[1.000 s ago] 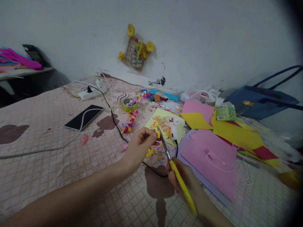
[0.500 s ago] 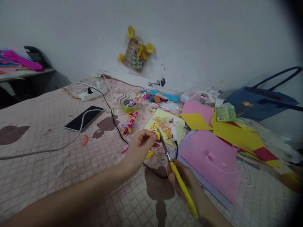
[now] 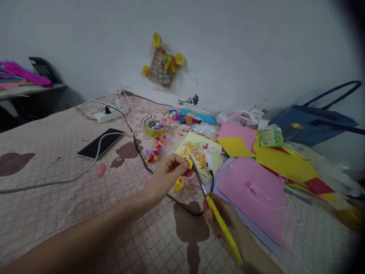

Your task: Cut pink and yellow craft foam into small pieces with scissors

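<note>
Between the thumb and fingers of my left hand (image 3: 171, 171) is a small piece of yellow paper (image 3: 190, 164). My right hand (image 3: 219, 213) is closed around the yellow handle of a pair of scissors (image 3: 216, 211). The metal blades point up and left, right beside the yellow piece; whether they touch it I cannot tell. Under and behind the blades lies a pale yellow sheet (image 3: 185, 142) strewn with cut paper bits, with a white glue gun (image 3: 209, 156) on it. More yellow and purple scraps (image 3: 185, 185) lie just below my left hand's fingertips.
Pink sheets (image 3: 253, 194) and yellow sheets (image 3: 285, 163) lie at the right, near a blue bag (image 3: 316, 121). Left of my hands are a tablet-like black device (image 3: 99, 144), a power strip (image 3: 111, 114), a tape roll (image 3: 155, 131) and a black cord (image 3: 142, 158).
The scissors and my right hand have shifted slightly down and right. My left hand keeps its pinch on the yellow piece, almost in the same place. The whole view has moved slightly.
</note>
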### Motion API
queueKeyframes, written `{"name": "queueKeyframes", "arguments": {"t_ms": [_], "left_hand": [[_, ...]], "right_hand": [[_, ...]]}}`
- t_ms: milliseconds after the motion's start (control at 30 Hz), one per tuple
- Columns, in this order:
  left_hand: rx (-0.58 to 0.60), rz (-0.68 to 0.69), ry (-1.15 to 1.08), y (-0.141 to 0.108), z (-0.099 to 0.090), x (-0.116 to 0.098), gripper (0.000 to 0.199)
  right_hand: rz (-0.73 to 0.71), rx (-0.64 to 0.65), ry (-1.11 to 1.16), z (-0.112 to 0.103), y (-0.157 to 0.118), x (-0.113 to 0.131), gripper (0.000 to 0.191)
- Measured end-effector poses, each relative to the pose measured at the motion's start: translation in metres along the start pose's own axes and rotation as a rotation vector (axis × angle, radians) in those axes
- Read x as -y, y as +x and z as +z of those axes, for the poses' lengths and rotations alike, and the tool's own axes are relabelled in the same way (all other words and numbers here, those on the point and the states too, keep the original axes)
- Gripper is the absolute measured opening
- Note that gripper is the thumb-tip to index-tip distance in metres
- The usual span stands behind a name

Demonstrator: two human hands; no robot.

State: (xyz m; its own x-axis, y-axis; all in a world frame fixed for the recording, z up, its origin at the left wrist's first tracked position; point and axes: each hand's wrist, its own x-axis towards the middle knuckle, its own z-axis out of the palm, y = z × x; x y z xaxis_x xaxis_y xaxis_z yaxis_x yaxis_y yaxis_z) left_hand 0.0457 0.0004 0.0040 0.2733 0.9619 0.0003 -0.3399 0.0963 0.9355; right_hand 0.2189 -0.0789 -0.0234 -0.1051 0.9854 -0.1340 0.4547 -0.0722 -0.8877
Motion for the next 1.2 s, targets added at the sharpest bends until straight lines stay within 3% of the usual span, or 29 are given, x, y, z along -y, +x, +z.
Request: {"name": "queueKeyframes", "arguments": {"t_ms": [400,667,967,1200], "left_hand": [[0.17,-0.042,0.043,0.01,-0.013,-0.008,0.022],[0.256,-0.068,0.095,0.014,-0.02,-0.013,0.024],[0.368,-0.169,0.146,0.012,-0.018,-0.008,0.026],[0.463,-0.254,0.154,0.007,-0.013,-0.004,0.03]], "right_hand": [[0.056,0.067,0.086,-0.006,-0.003,0.006,0.026],[0.223,0.077,0.284,-0.007,0.001,0.004,0.034],[0.031,0.076,0.304,-0.005,0.004,-0.009,0.055],[-0.031,-0.035,0.237,-0.008,0.007,0.001,0.048]]}}
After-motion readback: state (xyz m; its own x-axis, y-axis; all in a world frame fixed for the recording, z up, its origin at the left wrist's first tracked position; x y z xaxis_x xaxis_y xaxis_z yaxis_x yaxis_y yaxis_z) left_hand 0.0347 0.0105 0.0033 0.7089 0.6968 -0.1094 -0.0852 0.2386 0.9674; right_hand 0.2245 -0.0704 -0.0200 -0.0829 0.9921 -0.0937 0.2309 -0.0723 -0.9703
